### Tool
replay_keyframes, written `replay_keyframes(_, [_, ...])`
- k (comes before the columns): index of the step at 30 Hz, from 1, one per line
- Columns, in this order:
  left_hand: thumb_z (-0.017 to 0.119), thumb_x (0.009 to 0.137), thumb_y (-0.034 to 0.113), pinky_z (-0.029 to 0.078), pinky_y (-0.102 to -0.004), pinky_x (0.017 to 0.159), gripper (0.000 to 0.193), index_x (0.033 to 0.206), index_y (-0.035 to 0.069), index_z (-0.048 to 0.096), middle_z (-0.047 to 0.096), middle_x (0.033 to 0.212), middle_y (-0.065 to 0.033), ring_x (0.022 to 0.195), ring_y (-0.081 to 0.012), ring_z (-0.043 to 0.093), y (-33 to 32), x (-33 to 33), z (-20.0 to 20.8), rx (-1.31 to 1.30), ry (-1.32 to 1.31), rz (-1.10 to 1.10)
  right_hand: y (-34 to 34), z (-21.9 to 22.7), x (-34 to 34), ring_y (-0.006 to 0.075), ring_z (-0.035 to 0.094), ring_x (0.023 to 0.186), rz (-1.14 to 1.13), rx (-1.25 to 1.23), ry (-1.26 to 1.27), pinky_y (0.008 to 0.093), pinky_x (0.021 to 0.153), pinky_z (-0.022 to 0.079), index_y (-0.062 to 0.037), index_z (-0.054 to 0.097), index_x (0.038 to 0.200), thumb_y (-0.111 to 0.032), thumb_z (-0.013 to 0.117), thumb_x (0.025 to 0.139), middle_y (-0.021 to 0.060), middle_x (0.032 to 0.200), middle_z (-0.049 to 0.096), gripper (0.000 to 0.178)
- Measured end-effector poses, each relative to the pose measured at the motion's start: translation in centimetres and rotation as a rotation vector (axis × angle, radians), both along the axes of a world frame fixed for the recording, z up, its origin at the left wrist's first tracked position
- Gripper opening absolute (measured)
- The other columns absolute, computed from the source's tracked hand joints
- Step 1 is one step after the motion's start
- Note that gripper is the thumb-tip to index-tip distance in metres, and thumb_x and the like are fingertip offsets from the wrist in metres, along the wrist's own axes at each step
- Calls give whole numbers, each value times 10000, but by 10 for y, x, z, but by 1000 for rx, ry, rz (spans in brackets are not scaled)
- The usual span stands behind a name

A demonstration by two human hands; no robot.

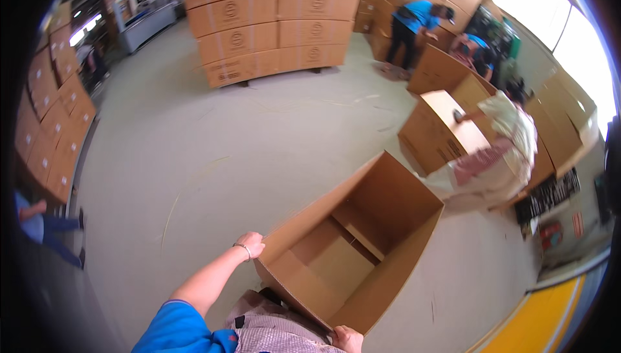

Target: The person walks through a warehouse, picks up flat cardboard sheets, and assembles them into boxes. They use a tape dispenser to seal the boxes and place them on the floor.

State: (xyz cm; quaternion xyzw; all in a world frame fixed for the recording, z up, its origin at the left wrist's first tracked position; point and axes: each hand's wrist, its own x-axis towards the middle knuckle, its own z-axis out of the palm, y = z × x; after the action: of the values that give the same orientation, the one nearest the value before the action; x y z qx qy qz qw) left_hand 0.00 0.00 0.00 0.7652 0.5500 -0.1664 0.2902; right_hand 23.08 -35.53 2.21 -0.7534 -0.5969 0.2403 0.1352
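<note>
A large open cardboard box (396, 212) stands in front of me. Its top is open, and bottom flaps show inside with a dark gap between them. My left hand (253, 244), with a bracelet on the wrist, is closed on the box's left rim near a corner. At the near rim, my right hand (347, 338) grips the cardboard, partly cut off by the lower picture edge. A checked apron (278, 330) covers my front, close against the box's near side.
Beyond the box, a person (508, 136) leans over another carton (440, 130). Two more people (411, 26) bend at cartons at the far right. Stacked boxes (275, 20) stand ahead, others (55, 127) at left, near a person in blue (48, 227). Yellow floor marking (543, 320) lies lower right.
</note>
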Motion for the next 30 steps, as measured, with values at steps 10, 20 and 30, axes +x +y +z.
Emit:
replay_keyframes(10, [533, 800, 201, 511, -428, 803, 269, 885, -12, 673, 640, 967, -238, 907, -369, 629, 150, 53, -16, 94, -50, 251, 210, -20, 117, 299, 609, 654, -18, 155, -179, 412, 569, 480, -68, 567, 662, -204, 651, 759, 99, 680, 605, 187])
replay_keyframes(20, [631, 854, 215, 485, -348, 881, 409, 1187, -6, 546, 609, 1140, -137, 1037, -234, 588, 250, 123, -39, -257, -945, 892, 394, -88, 234, 270, 636, 726, -166, 135, -262, 409, 627, 494, -103, 598, 778, -191, 621, 775, 83, 758, 640, 90])
replay_keyframes(30, [596, 824, 393, 455, -376, 927, 504, 1244, 121, 536, 591, 1199, -128, 1086, -284, 573, 163, 49, -42, -283, -166, 469, 795, -80, 458, 307, 641, 777, -355, 442, -434, 410, 665, 511, -76, 615, 923, -96, 558, 790, 138, 813, 652, 145])
